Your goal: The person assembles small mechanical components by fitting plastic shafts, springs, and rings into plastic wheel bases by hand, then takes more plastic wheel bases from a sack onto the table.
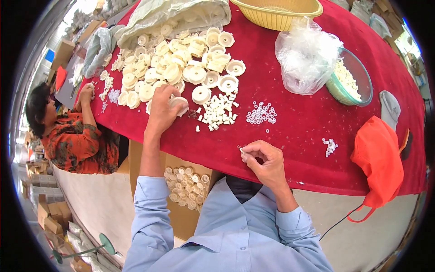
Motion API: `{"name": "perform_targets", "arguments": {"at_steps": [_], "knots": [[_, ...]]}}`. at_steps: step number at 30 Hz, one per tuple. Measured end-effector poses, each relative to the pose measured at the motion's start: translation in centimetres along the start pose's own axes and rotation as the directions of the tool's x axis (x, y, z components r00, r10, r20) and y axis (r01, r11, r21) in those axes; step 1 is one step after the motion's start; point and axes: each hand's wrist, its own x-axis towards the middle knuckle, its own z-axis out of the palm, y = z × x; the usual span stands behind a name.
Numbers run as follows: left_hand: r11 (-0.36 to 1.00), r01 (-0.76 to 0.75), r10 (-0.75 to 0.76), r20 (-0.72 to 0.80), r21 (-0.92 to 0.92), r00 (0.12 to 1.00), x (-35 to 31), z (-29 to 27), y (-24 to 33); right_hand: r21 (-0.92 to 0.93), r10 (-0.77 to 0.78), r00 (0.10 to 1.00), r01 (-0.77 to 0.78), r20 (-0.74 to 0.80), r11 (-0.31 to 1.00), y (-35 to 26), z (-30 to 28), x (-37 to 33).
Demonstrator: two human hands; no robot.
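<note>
My left hand (162, 109) is closed round a cream round plastic part (179, 106) at the near edge of a large heap of similar round parts (174, 61). My right hand (266, 163) pinches a small pale piece (242, 151) between thumb and fingertips, over the front of the red-covered table; its exact kind is too small to tell. Small cream spool-shaped pieces (217, 111) lie in a pile between the hands. To their right are many small white rings (261, 113). A few thin wire coils (193, 114) rest beside my left hand.
A white sack (181, 18) and yellow basket (278, 13) stand at the back. Right of centre are a transparent plastic bag (306, 56), a green bowl (364, 90) and an orange-red bag (378, 158). Below the table edge, a carton (183, 222) contains round parts. A co-worker (74, 140) sits left.
</note>
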Motion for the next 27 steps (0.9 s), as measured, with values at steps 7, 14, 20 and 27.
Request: {"name": "perform_targets", "arguments": {"at_steps": [7, 14, 20, 27], "knots": [[0.747, 0.237, -0.452, -0.214, -0.621, 0.866, -1.8, -1.3, 3.1, 0.071, 0.018, 0.999, -0.016, -0.029, 0.997, -0.6, 0.1, -0.2], [0.389, 0.416, -0.579, 0.133, -0.822, 0.804, -7.5, 2.6, 13.2, 0.150, 0.037, 0.993, -0.020, -0.115, 0.988, -1.4, 0.4, -0.2], [0.270, 0.419, -0.523, 0.234, -0.867, 0.820, -9.0, 4.6, 16.4, 0.069, -0.028, 0.983, 0.041, -0.183, 0.997, -2.5, 1.2, 0.3], [0.278, 0.440, -0.501, 0.261, -0.854, 0.825, -9.3, 5.1, 16.2, -0.160, -0.159, 0.978, 0.136, -0.139, 0.978, -1.6, 2.2, 1.1]]}}
